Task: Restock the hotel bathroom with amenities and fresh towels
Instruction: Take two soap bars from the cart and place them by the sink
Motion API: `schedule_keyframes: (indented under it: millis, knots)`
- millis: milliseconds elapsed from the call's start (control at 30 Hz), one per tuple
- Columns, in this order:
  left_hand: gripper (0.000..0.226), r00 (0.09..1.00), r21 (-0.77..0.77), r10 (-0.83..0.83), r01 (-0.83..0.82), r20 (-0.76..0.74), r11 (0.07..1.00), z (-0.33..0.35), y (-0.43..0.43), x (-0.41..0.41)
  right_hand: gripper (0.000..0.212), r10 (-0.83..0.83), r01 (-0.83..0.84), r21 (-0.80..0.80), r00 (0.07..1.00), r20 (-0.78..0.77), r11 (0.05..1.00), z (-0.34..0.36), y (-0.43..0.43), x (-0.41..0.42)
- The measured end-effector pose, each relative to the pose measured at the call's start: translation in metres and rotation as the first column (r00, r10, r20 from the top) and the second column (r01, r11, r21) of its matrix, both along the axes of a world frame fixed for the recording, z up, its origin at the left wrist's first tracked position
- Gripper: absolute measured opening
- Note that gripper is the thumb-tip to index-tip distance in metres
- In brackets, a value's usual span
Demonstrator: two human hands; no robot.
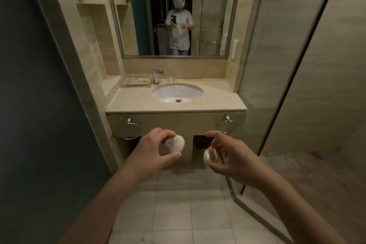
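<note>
My left hand [152, 150] pinches a small round white soap packet with printed text [175, 143] between thumb and fingers, held in front of the vanity. My right hand [227, 156] grips a second round white soap packet [209, 156], edge-on, with the forefinger stretched out above it. Both hands hover below the front edge of the beige stone counter [138, 101]. A clear amenity tray [134, 82] with small items sits at the counter's back left, beside the chrome faucet [158, 75].
A white oval basin [190, 91] is sunk in the counter, with a clear glass [171, 79] behind it. Two towel rings [130, 130] [227, 126] hang bare on the vanity front. A glass shower partition [277, 65] stands at the right, a dark door [29, 85] at the left. A mirror [138, 16] hangs above.
</note>
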State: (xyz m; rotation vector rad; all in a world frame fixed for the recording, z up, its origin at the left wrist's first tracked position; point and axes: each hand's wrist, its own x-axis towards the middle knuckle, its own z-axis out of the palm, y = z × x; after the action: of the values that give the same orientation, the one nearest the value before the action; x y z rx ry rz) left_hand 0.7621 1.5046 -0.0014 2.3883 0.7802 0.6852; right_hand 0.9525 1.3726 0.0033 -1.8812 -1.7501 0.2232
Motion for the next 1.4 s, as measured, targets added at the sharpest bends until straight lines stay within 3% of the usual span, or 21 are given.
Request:
schedule_keyframes:
  millis: [533,867,1400]
  knots:
    - [0.041,1.000,-0.018,0.016,-0.017,-0.027,1.000,-0.008,0.235,0.148,0.057,-0.009,0.008,-0.018,0.998,-0.062,1.000,-0.008,0.227,0.159]
    - [0.033,0.990,-0.077,0.140,-0.139,0.002,0.987,-0.013,0.360,0.259,0.053,0.038,-0.038,0.007,0.992,-0.119,0.999,-0.012,0.386,0.293]
    - [0.031,0.966,-0.228,0.259,-0.249,0.013,0.941,-0.067,0.599,0.354,0.049,0.090,-0.105,-0.109,0.987,-0.131,0.988,-0.058,0.644,0.394]
